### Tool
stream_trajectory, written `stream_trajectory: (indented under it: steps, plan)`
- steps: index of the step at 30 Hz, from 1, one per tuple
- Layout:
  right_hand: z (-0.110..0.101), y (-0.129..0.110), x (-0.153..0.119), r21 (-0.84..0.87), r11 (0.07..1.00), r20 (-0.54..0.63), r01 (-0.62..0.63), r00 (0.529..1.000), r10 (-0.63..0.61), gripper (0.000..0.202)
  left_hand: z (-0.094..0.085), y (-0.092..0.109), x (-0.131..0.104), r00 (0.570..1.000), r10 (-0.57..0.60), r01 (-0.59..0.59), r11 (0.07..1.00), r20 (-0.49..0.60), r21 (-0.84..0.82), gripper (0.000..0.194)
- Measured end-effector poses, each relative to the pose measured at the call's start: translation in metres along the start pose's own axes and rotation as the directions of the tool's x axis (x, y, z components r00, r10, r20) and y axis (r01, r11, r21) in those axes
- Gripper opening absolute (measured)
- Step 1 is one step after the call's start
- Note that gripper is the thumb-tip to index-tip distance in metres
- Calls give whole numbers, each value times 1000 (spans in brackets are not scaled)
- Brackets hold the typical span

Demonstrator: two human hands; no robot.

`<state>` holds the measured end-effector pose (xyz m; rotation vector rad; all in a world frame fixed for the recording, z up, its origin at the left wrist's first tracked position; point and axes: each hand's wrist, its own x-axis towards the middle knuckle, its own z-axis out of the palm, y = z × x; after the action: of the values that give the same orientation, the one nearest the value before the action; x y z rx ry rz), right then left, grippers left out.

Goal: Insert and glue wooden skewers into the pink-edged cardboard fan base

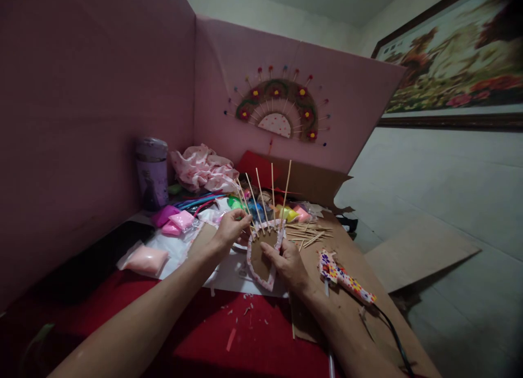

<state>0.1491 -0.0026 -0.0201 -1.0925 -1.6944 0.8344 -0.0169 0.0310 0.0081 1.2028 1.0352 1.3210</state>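
Note:
My right hand [288, 261] grips a small cardboard piece [260, 258] edged with pale patterned fabric, its thumb pressed on the brown face. Several thin wooden sticks [273, 193] fan upward from the piece's upper edge. At the left end of that fan, my left hand [233, 225] pinches a wooden stick [244, 201] near its lower part. Whether this stick's lower end is fixed to the cardboard, I cannot tell. A pile of loose wooden sticks [308, 233] lies just right of the piece. Nearby rests a glue gun [341, 277] covered in flowered fabric.
Bags of coloured material [145, 256] lie at left, with a purple tumbler [152, 174] and crumpled pink fabric [204, 168] behind. A half-round stick-and-flower decoration [275, 108] hangs on the pink panel [351, 111]. A black cord [392, 329] runs down the right side. Scraps dot the red cloth [204, 334].

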Motion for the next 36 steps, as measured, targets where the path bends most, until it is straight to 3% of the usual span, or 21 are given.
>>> stream_trajectory:
  steps: [11,20,36]
  plan:
    - [-1,-4,-1,-29,999,-5,17,1000,-17,30,0,1,-1,1000,-3,3,1000,30,-8,29]
    - [-1,-12,1,266,957,-11,-117,992,124,30,4,9,-7,1000,-25,25,997,12,-76,32]
    - [1,-6,5,485,855,-9,-183,977,215,36,11,6,-10,998,49,-54,986,-31,-157,45]
